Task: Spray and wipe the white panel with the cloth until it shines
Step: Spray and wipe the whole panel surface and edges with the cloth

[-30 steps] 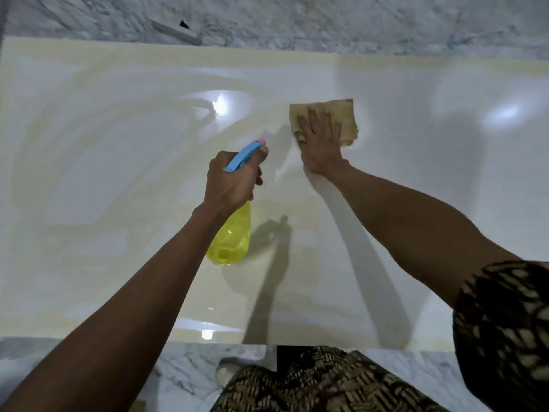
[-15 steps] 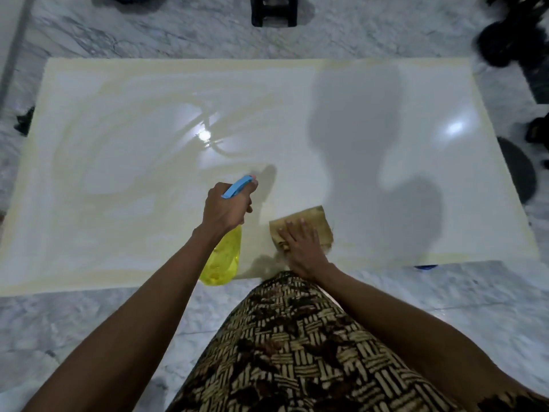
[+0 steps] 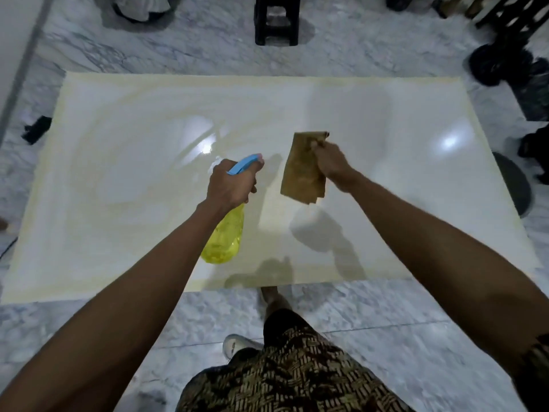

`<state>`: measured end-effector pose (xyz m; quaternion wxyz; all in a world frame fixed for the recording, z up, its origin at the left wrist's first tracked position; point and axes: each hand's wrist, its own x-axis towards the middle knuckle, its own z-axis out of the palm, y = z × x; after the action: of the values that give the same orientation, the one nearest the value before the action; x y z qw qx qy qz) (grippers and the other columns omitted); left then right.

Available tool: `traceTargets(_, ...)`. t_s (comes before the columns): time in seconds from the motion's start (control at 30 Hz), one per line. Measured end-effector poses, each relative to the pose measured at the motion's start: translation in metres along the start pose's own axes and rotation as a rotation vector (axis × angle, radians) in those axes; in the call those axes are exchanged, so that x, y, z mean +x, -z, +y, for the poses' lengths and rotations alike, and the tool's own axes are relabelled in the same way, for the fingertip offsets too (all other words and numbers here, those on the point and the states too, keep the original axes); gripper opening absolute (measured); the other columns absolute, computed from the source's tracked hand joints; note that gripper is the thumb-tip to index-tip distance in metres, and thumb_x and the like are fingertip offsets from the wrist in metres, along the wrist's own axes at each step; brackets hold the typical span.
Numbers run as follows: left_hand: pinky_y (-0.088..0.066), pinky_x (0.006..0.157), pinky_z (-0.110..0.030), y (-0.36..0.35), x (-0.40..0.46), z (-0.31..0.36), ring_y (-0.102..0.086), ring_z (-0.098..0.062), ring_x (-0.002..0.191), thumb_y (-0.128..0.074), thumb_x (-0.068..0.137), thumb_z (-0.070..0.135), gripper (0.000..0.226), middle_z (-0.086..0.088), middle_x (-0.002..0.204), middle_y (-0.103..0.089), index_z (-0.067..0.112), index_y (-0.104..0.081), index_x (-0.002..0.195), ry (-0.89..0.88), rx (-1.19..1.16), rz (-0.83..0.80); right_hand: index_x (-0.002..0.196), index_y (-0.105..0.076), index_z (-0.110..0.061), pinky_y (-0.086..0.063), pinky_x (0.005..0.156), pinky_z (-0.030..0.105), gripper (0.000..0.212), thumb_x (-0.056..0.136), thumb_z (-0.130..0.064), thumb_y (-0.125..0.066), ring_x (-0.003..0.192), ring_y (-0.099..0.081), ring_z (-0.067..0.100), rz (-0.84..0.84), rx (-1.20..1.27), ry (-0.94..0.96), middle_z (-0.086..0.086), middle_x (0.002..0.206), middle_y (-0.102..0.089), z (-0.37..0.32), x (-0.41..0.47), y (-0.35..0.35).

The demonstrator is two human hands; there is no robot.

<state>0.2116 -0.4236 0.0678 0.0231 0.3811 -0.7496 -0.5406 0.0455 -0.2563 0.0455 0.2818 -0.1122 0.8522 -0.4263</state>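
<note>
The large glossy white panel lies flat on the marble floor, with yellowish smear arcs across its left half and light glints on it. My left hand grips a yellow spray bottle by its blue trigger head, held above the panel's middle. My right hand pinches the tan cloth near its top edge, and the cloth hangs loose in the air above the panel, casting a shadow below it.
Marble floor surrounds the panel. A black stool stands beyond the far edge, dark objects crowd the right side, and a small black item lies at the left. My patterned clothing and a foot are at the near edge.
My right hand lifted the cloth off the panel's near edge, so it now hangs in the air. The view rose and pulled back; the spray bottle stays in my left hand.
</note>
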Motion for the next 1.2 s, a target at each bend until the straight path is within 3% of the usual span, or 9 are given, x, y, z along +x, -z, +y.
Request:
traceTargets(0.17,-0.046,0.046,-0.020,0.011,0.064,0.030,-0.055,-0.009,0.037,-0.067,0.099,0.052,0.046,-0.015,0.077,-0.077,0.008,-0.080,0.090,0.010,-0.048,0.016,0.103,-0.054,-0.012,-0.036,0.074,0.031,0.030,0.095,-0.034,-0.034,0.094,-0.057,0.028,-0.012,-0.246,0.098,0.010,0.099,-0.059,-0.043,0.124,0.008)
traceTargets(0.3,-0.045,0.045,-0.017,0.019,0.118,0.045,-0.055,-0.006,0.037,-0.066,0.101,0.048,0.038,-0.021,0.079,-0.076,0.026,-0.069,0.070,-0.017,-0.077,0.050,0.143,-0.038,-0.006,-0.039,0.086,0.035,0.041,0.102,-0.011,-0.033,0.120,-0.052,0.036,0.119,-0.323,0.114,0.023,0.134,-0.053,-0.067,0.225,0.008)
traceTargets(0.37,-0.046,0.045,-0.018,0.023,0.142,0.046,-0.056,-0.008,0.039,-0.066,0.101,0.047,0.039,-0.021,0.079,-0.076,0.027,-0.069,0.069,-0.023,-0.090,0.077,0.149,-0.028,-0.004,-0.039,0.098,0.035,0.047,0.103,-0.008,-0.032,0.126,-0.048,0.034,0.129,-0.347,0.142,0.021,0.143,-0.047,-0.079,0.277,0.000)
traceTargets(0.53,-0.047,0.048,-0.021,0.027,0.180,0.031,-0.056,-0.017,0.042,-0.067,0.100,0.048,0.035,-0.017,0.074,-0.075,0.033,-0.071,0.069,0.003,-0.103,0.111,0.156,-0.016,-0.012,-0.017,0.119,0.053,0.058,0.103,-0.028,-0.034,0.147,-0.018,0.040,-0.134,-0.756,0.114,0.019,0.162,-0.014,-0.021,0.364,-0.074)
traceTargets(0.63,-0.050,0.049,-0.023,0.029,0.181,0.012,-0.057,-0.019,0.044,-0.065,0.100,0.049,0.029,-0.013,0.072,-0.076,0.033,-0.076,0.079,0.055,-0.083,0.119,0.157,-0.001,-0.016,0.002,0.119,0.061,0.063,0.103,-0.035,-0.029,0.150,0.005,0.041,-0.045,-0.943,0.193,0.018,0.164,0.004,0.014,0.340,-0.113)
traceTargets(0.73,-0.052,0.052,-0.026,0.027,0.172,-0.010,-0.058,-0.019,0.043,-0.065,0.100,0.052,0.034,-0.011,0.071,-0.076,0.025,-0.081,0.088,0.119,-0.042,0.110,0.157,-0.007,-0.016,0.001,0.118,0.062,0.059,0.103,-0.036,-0.021,0.150,0.001,0.042,-0.023,-0.989,0.293,0.019,0.163,-0.004,0.039,0.318,-0.120)
traceTargets(0.9,-0.052,0.056,-0.027,0.016,0.133,-0.034,-0.059,-0.016,0.039,-0.068,0.097,0.053,0.044,-0.010,0.069,-0.076,0.021,-0.074,0.069,0.220,0.040,0.085,0.156,-0.014,-0.010,0.001,0.118,0.058,0.067,0.096,-0.040,-0.008,0.149,-0.004,0.045,-0.184,-0.998,0.320,0.022,0.162,-0.009,0.065,0.216,-0.132)
traceTargets(1.03,-0.051,0.055,-0.027,0.015,0.094,-0.049,-0.058,-0.017,0.038,-0.068,0.098,0.053,0.054,-0.009,0.065,-0.075,0.008,-0.073,0.067,0.237,0.060,0.064,0.151,-0.032,-0.007,-0.017,0.113,0.066,0.061,0.095,-0.030,-0.043,0.144,-0.021,0.051,-0.252,-0.989,0.374,0.025,0.157,-0.026,0.093,0.125,-0.142)
traceTargets(1.2,-0.051,0.055,-0.026,0.021,0.038,-0.063,-0.057,-0.015,0.038,-0.067,0.098,0.055,0.058,-0.009,0.066,-0.075,0.004,-0.074,0.071,0.205,0.081,0.041,0.156,-0.011,-0.013,-0.005,0.117,0.062,0.075,0.094,-0.031,-0.048,0.149,0.002,0.046,-0.367,-1.047,0.300,0.019,0.164,-0.003,0.109,0.003,-0.159)
